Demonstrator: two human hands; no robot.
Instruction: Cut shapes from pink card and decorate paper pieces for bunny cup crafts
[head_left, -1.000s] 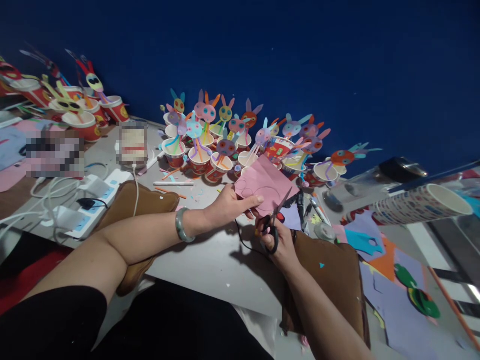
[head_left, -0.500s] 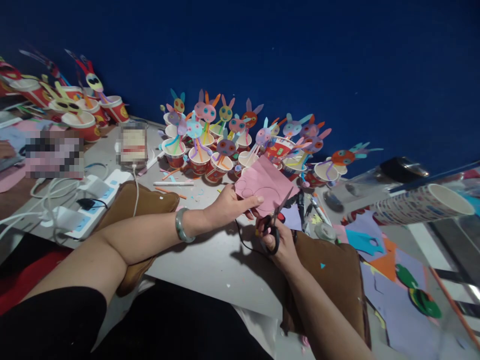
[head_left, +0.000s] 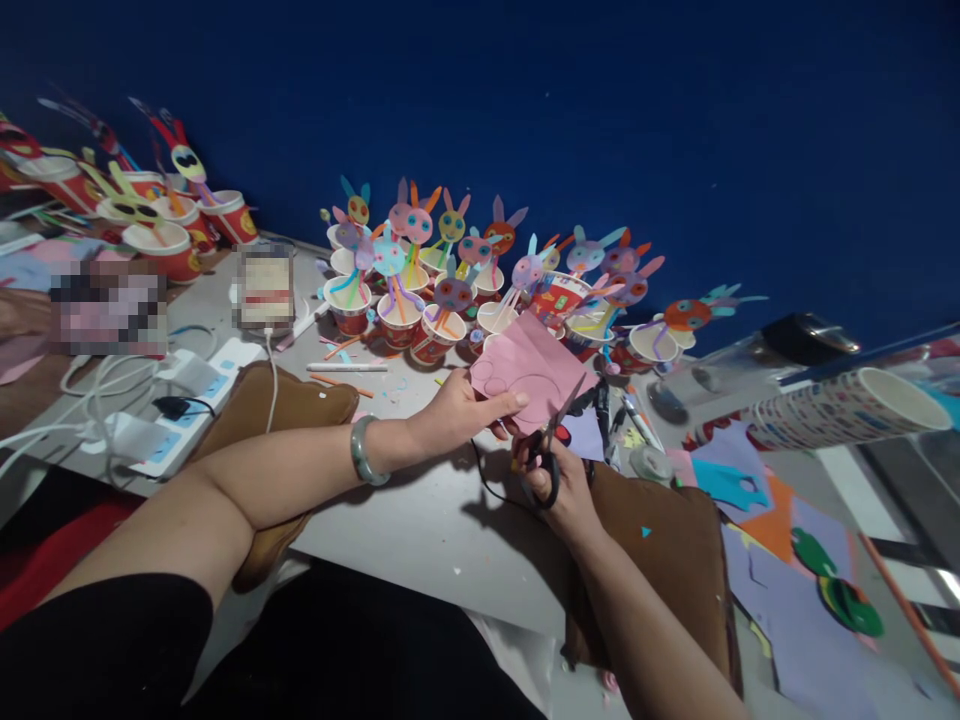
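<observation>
My left hand [head_left: 457,405] pinches a sheet of pink paper [head_left: 534,362] between thumb and fingers, holding it above the table. Curved outlines are drawn on the paper: a large round one and smaller ones to its left. In my right hand [head_left: 562,495] is a pair of black-handled scissors [head_left: 553,465], the fingers through the loops. The blades point up and lie against the lower right part of the paper. Whether they are cutting at this instant I cannot tell. Behind the paper stand several paper cups [head_left: 435,333] with coloured paper rabbit heads.
A brown cushion [head_left: 652,570] lies under my right forearm, another [head_left: 255,410] under the left. A white power strip [head_left: 199,405] with cables is at left. At right are stacked paper cups [head_left: 840,408] and purple paper sheets [head_left: 814,610]. Part of another person's arm [head_left: 30,320] shows at far left.
My hands, the pink paper and the scissors look almost unchanged. At the far left, the other person's arm has come further into view.
</observation>
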